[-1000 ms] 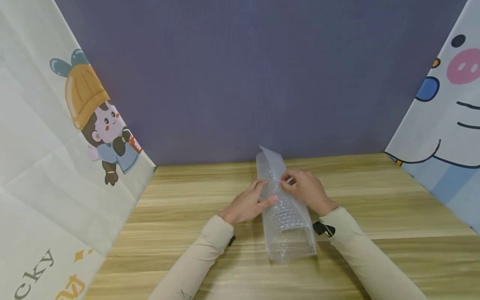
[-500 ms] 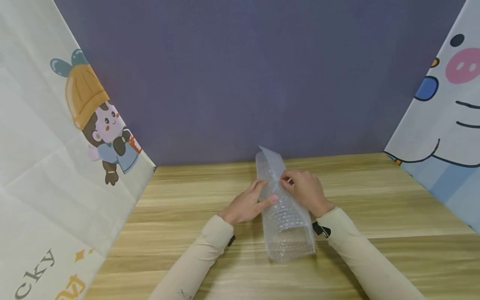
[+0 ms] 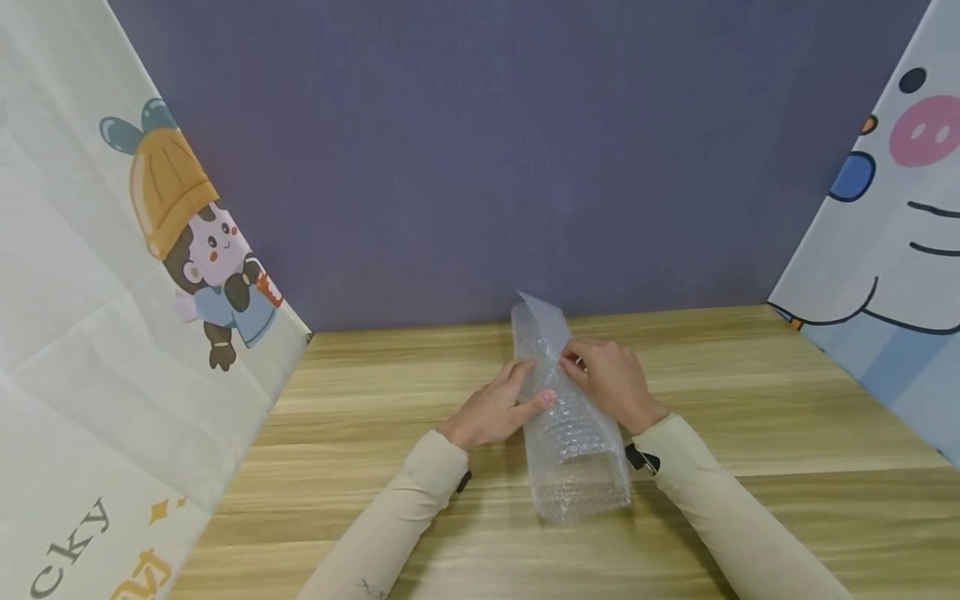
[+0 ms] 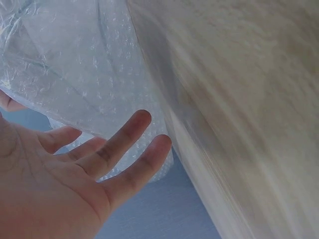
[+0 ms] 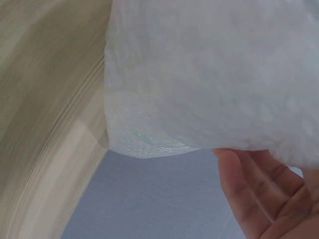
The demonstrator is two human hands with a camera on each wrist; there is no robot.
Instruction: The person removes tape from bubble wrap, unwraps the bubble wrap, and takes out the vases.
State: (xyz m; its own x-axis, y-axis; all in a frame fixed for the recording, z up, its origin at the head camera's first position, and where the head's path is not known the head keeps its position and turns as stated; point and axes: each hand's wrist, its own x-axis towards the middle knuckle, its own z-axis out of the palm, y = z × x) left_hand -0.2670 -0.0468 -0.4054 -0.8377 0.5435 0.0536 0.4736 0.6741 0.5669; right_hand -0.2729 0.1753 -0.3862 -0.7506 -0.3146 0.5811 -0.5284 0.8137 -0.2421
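Observation:
A folded sheet of clear bubble wrap (image 3: 577, 429) lies lengthwise on the wooden table, its near end gaping like a loose tube and its far corner sticking up. From the left, my left hand (image 3: 491, 410) rests on the wrap, thumb across the top. The left wrist view has its fingers (image 4: 127, 174) spread and fairly straight beside the wrap. On the other side, my right hand (image 3: 617, 382) pinches the wrap's upper layer between thumb and fingertips. In the right wrist view, the wrap (image 5: 214, 74) covers part of that hand, and its fingertips are partly hidden.
Behind the table (image 3: 360, 467) rises a plain dark purple-grey panel (image 3: 480, 167). White cartoon-printed panels flank it at the left (image 3: 75, 250) and at the right (image 3: 885, 242). A dark wrist device (image 3: 642, 458) shows at the right cuff, near the wrap.
The right wrist and forearm have shifted slightly left over the last second. Both hands stay at the same places on the bubble wrap, which has barely moved.

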